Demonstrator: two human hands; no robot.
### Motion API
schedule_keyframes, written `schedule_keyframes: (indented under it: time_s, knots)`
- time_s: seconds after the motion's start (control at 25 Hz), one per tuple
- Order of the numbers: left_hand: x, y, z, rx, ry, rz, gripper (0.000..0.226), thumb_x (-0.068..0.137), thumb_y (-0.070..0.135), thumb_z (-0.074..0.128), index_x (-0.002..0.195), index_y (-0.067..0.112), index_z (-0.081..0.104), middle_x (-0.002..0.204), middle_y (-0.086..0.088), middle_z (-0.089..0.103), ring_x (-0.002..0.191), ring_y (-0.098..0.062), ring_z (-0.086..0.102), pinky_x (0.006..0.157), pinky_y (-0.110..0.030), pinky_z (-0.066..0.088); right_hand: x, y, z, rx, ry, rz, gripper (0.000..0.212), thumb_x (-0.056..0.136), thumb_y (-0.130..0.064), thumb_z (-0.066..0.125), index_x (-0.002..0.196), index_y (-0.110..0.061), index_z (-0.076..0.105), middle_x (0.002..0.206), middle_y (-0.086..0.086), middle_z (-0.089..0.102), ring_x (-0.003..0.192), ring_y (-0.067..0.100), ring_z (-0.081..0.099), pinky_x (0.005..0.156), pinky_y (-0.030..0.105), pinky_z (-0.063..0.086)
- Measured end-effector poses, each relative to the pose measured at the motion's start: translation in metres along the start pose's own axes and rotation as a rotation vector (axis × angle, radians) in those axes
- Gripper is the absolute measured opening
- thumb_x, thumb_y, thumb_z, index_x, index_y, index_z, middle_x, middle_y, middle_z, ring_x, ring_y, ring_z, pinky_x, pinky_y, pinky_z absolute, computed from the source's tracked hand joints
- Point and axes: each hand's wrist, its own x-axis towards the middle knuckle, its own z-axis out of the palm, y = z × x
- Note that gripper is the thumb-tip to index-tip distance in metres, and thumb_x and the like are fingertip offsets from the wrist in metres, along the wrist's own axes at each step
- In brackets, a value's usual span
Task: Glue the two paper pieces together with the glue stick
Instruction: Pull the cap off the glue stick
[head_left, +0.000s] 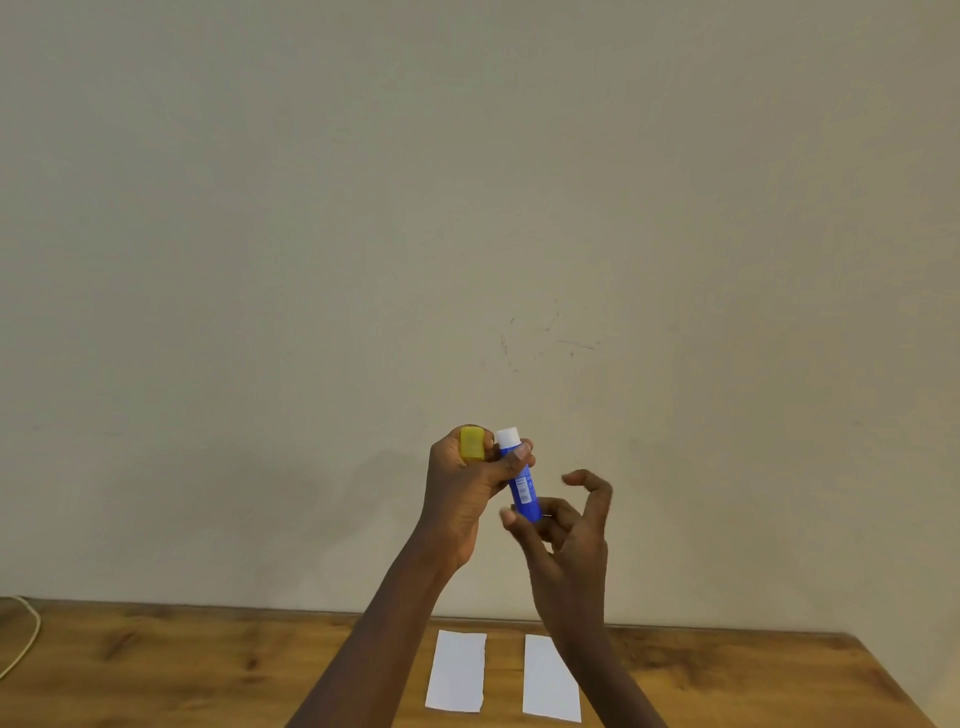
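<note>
Two paper pieces (457, 670) lie apart; left hand (457, 493), right hand (566, 540) grip glue stick (523, 491).

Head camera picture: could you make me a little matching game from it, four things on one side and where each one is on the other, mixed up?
Things:
1. yellow cap
2. glue stick
3. paper pieces
4. cable

Places:
a. flat and side by side on the table
b. at the table's far left edge
c. off the stick, tucked in the left hand
d. held above the table, left hand round its top, right hand pinching its base

Pairs: 1-c, 2-d, 3-a, 4-b.
</note>
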Motion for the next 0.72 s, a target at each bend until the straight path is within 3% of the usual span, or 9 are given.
schedule_keyframes:
  time_s: [0.08, 0.2, 0.28, 0.4, 0.56, 0.64, 0.72]
  knots:
    - [-0.0008, 0.0025, 0.0015, -0.003, -0.011, -0.001, 0.018, 0.078, 0.007, 0.061, 0.068, 0.013, 0.046, 0.073, 0.003, 0.070, 0.067, -0.014, 0.070, 0.064, -0.019, 0.056, -0.0016, 0.0004, -0.0010, 0.113, -0.044, 0.053, 0.024, 0.085, -0.012, 0.052, 0.097, -0.028, 0.039, 0.069, -0.009, 0.070, 0.064, 0.013, 0.068, 0.063, 0.018, 0.056]
    - [-0.0025, 0.0028, 0.0007, 0.008, -0.007, 0.003, 0.018, 0.078, 0.007, 0.060, 0.068, 0.015, 0.048, 0.069, 0.008, 0.071, 0.071, -0.017, 0.069, 0.066, -0.020, 0.056, -0.0001, -0.0030, -0.0050, 0.248, -0.141, 0.143, 0.015, 0.092, -0.021, 0.039, 0.105, -0.027, 0.036, 0.062, -0.005, 0.072, 0.059, 0.016, 0.068, 0.059, 0.016, 0.054]
    - [-0.0030, 0.0011, 0.0002, 0.029, 0.021, 0.004, 0.017, 0.078, 0.008, 0.060, 0.069, 0.013, 0.047, 0.079, -0.004, 0.070, 0.079, -0.026, 0.067, 0.068, -0.023, 0.056, 0.0002, -0.0044, -0.0021, 0.142, -0.069, 0.064, 0.028, 0.085, -0.026, 0.053, 0.104, -0.029, 0.033, 0.074, -0.008, 0.069, 0.063, 0.016, 0.067, 0.060, 0.011, 0.051]
    - [-0.0013, -0.0004, 0.0013, 0.081, 0.070, 0.003, 0.017, 0.076, 0.011, 0.063, 0.070, 0.013, 0.047, 0.097, -0.021, 0.066, 0.091, -0.038, 0.064, 0.078, -0.035, 0.054, -0.0008, -0.0032, 0.0005, -0.073, 0.039, -0.059, 0.037, 0.077, -0.011, 0.064, 0.093, -0.030, 0.037, 0.075, 0.000, 0.064, 0.060, 0.010, 0.064, 0.059, 0.004, 0.048]
    - [-0.0012, 0.0000, 0.0017, 0.054, 0.029, 0.006, 0.016, 0.079, 0.010, 0.060, 0.069, 0.013, 0.047, 0.083, -0.006, 0.067, 0.081, -0.029, 0.066, 0.070, -0.024, 0.056, 0.0016, -0.0050, -0.0052, 0.127, -0.100, 0.038, 0.019, 0.090, -0.011, 0.042, 0.098, -0.026, 0.035, 0.066, -0.003, 0.067, 0.054, 0.010, 0.065, 0.055, 0.012, 0.051]
    - [-0.0023, -0.0025, 0.0017, 0.049, 0.035, 0.011, 0.015, 0.079, 0.009, 0.060, 0.072, 0.010, 0.047, 0.082, -0.005, 0.067, 0.078, -0.025, 0.067, 0.067, -0.020, 0.055, 0.0024, -0.0054, -0.0047, 0.132, -0.064, 0.044, 0.026, 0.085, -0.025, 0.053, 0.101, -0.029, 0.033, 0.073, -0.003, 0.066, 0.059, 0.014, 0.066, 0.058, 0.012, 0.052]
    - [-0.0029, -0.0037, 0.0026, 0.047, 0.041, 0.012, 0.014, 0.078, 0.009, 0.061, 0.073, 0.010, 0.048, 0.084, -0.007, 0.067, 0.079, -0.026, 0.067, 0.068, -0.022, 0.056, 0.0003, -0.0026, -0.0035, -0.035, -0.008, -0.029, 0.043, 0.075, -0.020, 0.067, 0.099, -0.031, 0.033, 0.074, -0.006, 0.062, 0.062, 0.011, 0.065, 0.062, 0.009, 0.051]
